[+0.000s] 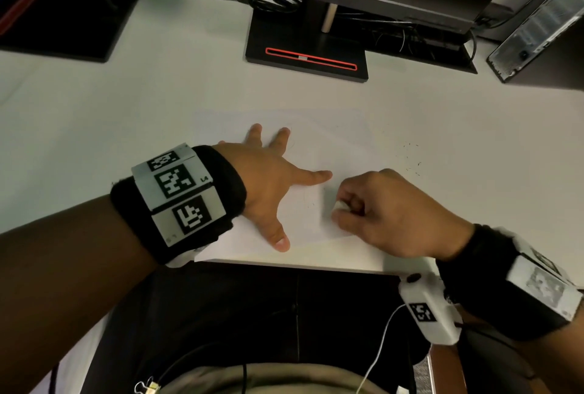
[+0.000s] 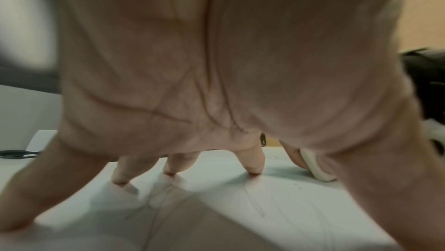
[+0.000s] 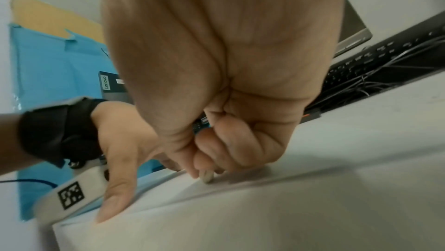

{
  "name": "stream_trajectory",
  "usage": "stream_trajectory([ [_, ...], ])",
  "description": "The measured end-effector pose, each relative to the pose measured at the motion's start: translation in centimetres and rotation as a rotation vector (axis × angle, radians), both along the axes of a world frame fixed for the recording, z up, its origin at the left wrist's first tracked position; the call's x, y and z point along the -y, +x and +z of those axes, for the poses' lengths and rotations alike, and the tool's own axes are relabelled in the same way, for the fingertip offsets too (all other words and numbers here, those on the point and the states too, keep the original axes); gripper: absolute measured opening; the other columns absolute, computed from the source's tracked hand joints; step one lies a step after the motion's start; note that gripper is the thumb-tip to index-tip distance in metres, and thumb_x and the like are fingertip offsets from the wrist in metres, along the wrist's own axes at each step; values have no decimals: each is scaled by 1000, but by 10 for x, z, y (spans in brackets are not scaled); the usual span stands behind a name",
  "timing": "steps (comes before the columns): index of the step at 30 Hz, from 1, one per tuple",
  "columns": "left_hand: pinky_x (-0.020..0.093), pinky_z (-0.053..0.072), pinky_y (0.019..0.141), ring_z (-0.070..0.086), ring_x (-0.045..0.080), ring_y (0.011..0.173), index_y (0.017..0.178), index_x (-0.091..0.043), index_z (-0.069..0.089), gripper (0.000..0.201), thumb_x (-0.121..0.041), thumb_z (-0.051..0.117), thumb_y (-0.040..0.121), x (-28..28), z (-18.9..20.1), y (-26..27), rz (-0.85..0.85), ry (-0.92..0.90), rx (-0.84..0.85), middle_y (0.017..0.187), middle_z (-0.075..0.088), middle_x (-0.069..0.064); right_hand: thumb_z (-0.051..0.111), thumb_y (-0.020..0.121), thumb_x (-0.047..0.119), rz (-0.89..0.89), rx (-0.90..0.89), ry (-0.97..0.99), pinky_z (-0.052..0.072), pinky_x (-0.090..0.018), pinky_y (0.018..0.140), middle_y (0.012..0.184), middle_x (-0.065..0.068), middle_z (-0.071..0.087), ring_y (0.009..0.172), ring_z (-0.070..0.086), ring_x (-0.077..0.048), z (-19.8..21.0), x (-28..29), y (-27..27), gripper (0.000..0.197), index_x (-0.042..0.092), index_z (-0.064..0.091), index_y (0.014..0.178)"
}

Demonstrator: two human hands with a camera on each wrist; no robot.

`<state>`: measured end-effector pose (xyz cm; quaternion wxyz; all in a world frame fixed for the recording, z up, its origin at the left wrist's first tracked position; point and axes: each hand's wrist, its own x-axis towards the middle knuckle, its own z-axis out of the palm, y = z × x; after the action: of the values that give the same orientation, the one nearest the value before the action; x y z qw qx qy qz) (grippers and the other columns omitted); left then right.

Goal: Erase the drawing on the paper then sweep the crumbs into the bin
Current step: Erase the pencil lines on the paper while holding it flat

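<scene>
Head view is showing the left hand [image 1: 268, 185] lying flat, fingers spread, pressing the paper [image 1: 316, 147] at the tabletop's [image 1: 94, 115] near edge. At its three o'clock the right hand [image 1: 385, 207] is pinching a white eraser [image 1: 340, 206], mostly hidden by curled fingers, against the sheet. Faint pencil lines [image 2: 255, 203] are barely showing under the palm. Dark crumbs [image 1: 410, 156] are lying scattered toward two o'clock. Farther back, a monitor stand [image 1: 306, 46] is standing, its screen cut off.
</scene>
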<state>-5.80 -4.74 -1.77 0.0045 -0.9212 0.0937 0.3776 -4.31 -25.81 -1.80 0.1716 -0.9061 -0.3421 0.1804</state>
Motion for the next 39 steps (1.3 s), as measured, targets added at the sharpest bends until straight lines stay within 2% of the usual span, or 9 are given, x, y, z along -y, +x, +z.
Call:
stream_trajectory([
  [5, 76, 19, 111, -32, 44, 145, 133, -77, -20, 124, -76, 79, 59, -1, -2, 0, 0, -5, 1, 158, -41, 3, 65, 89, 26, 133, -37, 3, 37, -18, 53, 53, 3, 50, 54, 47, -13, -2, -13, -24, 25, 12, 57, 70],
  [10, 76, 20, 111, -31, 45, 145, 135, -75, -20, 124, -76, 78, 60, 1, -1, 1, 9, 5, 5, 158, -40, 4, 65, 90, 25, -17, -17, 20, 37, -18, 50, 53, -2, 56, 50, 46, -13, -3, -8, -3, 27, 11, 58, 67],
  [15, 76, 21, 110, -30, 46, 145, 134, -75, -21, 123, -77, 78, 60, 1, -2, 1, 5, 10, 9, 158, -40, 4, 65, 90, 26, 94, -77, 10, 37, -17, 52, 53, 4, 53, 53, 51, -12, -3, -15, -25, 25, 13, 59, 70],
  [19, 76, 19, 111, -30, 46, 145, 135, -75, -21, 124, -76, 78, 60, 2, -1, 1, 8, 11, 6, 158, -40, 4, 63, 90, 26, -59, -4, -4, 37, -20, 51, 55, -3, 58, 53, 50, -16, -3, -9, -7, 28, 11, 59, 67],
  [24, 75, 21, 111, -30, 45, 145, 134, -76, -20, 124, -78, 78, 59, 0, -3, 1, 5, 3, 15, 159, -39, 3, 61, 91, 29, 27, -52, 1, 40, -27, 53, 54, -3, 55, 52, 50, -17, -6, -20, -33, 32, 11, 55, 65],
  [30, 74, 22, 111, -30, 45, 146, 134, -76, -20, 124, -77, 78, 58, -1, -2, 0, 15, -2, 16, 159, -39, 3, 58, 93, 30, -87, -13, -11, 44, -33, 58, 60, -8, 60, 58, 55, -20, -7, -19, -24, 33, 7, 60, 69],
  [33, 74, 22, 111, -30, 45, 145, 134, -75, -21, 124, -78, 78, 58, -1, -3, 0, 6, 1, 16, 158, -40, 4, 56, 95, 33, 1, -79, -24, 44, -30, 56, 59, -4, 58, 56, 54, -17, -8, -25, -41, 34, 11, 60, 69],
  [37, 75, 19, 111, -29, 46, 146, 135, -75, -21, 124, -77, 77, 59, 1, -2, 0, 8, 5, 19, 159, -39, 5, 56, 96, 30, -105, -28, -16, 38, -29, 54, 57, -8, 57, 55, 52, -21, -7, -19, -23, 38, 6, 57, 66],
  [39, 76, 18, 111, -29, 46, 145, 135, -75, -20, 124, -77, 78, 59, 0, -2, 0, 11, -2, 18, 159, -39, 5, 54, 97, 31, -69, -9, -14, 38, -32, 55, 57, -7, 55, 55, 50, -20, -7, -22, -31, 38, 7, 56, 67],
])
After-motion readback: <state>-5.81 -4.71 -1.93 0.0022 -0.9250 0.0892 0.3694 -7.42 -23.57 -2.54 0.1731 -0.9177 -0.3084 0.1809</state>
